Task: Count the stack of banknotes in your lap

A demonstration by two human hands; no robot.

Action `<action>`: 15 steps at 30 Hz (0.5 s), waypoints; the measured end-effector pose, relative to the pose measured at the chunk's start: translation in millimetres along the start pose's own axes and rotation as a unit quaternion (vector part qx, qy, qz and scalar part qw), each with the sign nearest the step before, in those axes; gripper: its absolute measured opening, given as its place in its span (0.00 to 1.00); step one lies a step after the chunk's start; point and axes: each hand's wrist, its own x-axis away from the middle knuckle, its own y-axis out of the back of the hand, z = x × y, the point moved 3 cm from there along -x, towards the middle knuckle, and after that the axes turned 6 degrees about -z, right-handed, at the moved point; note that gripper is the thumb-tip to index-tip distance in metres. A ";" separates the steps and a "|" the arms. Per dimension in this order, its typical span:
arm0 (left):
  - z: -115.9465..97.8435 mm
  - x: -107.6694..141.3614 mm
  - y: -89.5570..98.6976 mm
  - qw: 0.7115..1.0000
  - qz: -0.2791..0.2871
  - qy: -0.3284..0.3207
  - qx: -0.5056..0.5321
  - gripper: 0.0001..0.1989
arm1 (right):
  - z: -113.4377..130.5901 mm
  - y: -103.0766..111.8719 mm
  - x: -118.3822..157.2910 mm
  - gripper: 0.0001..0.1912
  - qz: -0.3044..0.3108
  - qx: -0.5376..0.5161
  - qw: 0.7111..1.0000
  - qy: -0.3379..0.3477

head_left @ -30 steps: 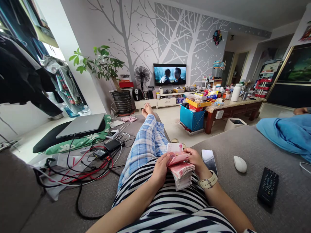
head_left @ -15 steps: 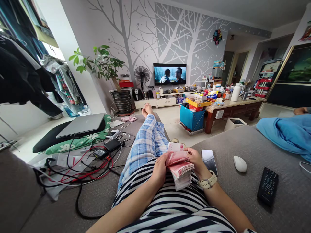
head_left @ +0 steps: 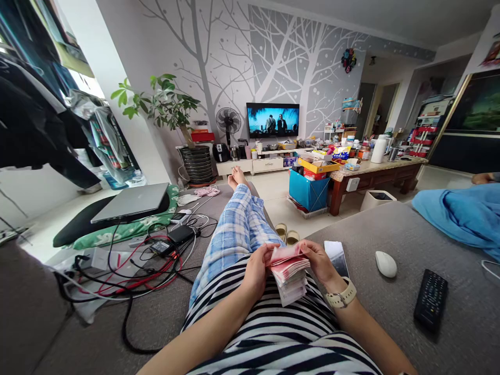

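Note:
A folded stack of red and white banknotes (head_left: 289, 276) is in front of my striped shirt, its lower ends fanned toward me. My left hand (head_left: 258, 268) grips the stack at its left side, fingers closed round the edge. At the upper right, my right hand (head_left: 317, 260) pinches the top edge of the notes between thumb and fingers. How many notes that pinch takes in is hidden. A cream watch (head_left: 341, 293) is on my right wrist. Beyond that hand a smartphone (head_left: 336, 256) lies on the grey sofa (head_left: 385, 312).
On the right are a white mouse (head_left: 386, 264), a black remote (head_left: 430, 300) and a blue cloth (head_left: 461, 213). To the left, tangled cables (head_left: 136, 278) lie near a closed laptop (head_left: 130, 202). Slippers (head_left: 291, 237) stand on the floor before a cluttered table (head_left: 375, 167).
The single note that stood up behind the stack no longer shows there. My right hand has shifted slightly right, its fingers now at the stack's top edge.

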 end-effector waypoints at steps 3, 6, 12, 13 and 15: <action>-4.7 3.8 -0.1 1.000 -0.011 0.010 0.005 0.18 | 10.4 3.3 9.5 0.29 0.070 0.035 0.997 0.021; -5.7 3.2 0.9 0.999 -0.027 0.033 0.017 0.18 | 16.9 8.7 19.4 0.34 0.106 0.060 0.991 0.047; -7.6 -3.6 -8.0 0.991 0.017 0.125 0.039 0.16 | 6.8 22.9 24.9 0.50 0.095 0.099 0.984 0.110; -10.1 -2.5 -12.7 0.990 0.034 0.135 0.039 0.16 | 5.0 23.8 23.5 0.51 0.081 0.123 0.982 0.114; -17.0 2.0 -23.9 0.987 0.063 0.142 0.040 0.17 | 5.5 22.3 20.2 0.50 0.054 0.158 0.978 0.123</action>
